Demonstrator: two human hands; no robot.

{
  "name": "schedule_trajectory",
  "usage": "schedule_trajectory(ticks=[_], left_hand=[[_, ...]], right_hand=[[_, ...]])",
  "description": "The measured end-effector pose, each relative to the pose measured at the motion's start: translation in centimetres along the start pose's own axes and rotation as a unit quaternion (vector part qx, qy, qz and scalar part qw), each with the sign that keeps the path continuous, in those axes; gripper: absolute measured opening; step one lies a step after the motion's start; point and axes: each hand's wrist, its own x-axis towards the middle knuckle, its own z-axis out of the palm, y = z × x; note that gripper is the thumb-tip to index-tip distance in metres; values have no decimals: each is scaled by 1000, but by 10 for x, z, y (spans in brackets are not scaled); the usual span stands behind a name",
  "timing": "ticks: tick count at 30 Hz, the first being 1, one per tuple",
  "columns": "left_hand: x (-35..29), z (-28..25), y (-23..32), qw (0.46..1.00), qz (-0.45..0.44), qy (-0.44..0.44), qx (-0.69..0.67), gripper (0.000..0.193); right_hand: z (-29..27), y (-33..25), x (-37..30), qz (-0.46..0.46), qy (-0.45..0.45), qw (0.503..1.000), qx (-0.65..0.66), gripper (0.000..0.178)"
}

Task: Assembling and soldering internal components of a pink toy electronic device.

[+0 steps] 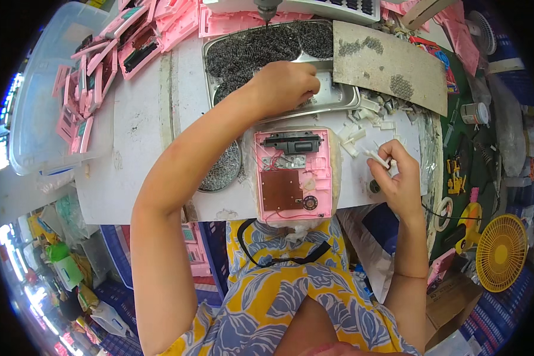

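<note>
Metal tray (344, 98) of small dark screws (249, 53): our left hand (285, 86) curls in, fingertips pinched | right hand (397, 178) pinches a white plastic piece (378, 158) | pink open casing (293, 175) lies between our hands | clear bin (35, 118) of pink shells (83, 95) far left
</note>
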Motion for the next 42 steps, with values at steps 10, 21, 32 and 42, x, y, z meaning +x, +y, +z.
schedule_trajectory(ticks=[10, 21, 32, 42], left_hand=[[19, 3, 32, 991, -84, -53, 84, 11], [-128, 12, 178, 517, -344, 31, -783, 27], [-121, -20, 181, 722, -331, -62, -605, 26], [-105, 40, 166, 967, -210, 84, -119, 11]], right_hand=[[-3, 28, -29, 63, 86, 954, 281, 22], [25, -21, -53, -184, -18, 978, 93, 36], [26, -30, -48, -322, -77, 944, 0, 35], [29, 31, -44, -23, 31, 951, 307, 31]])
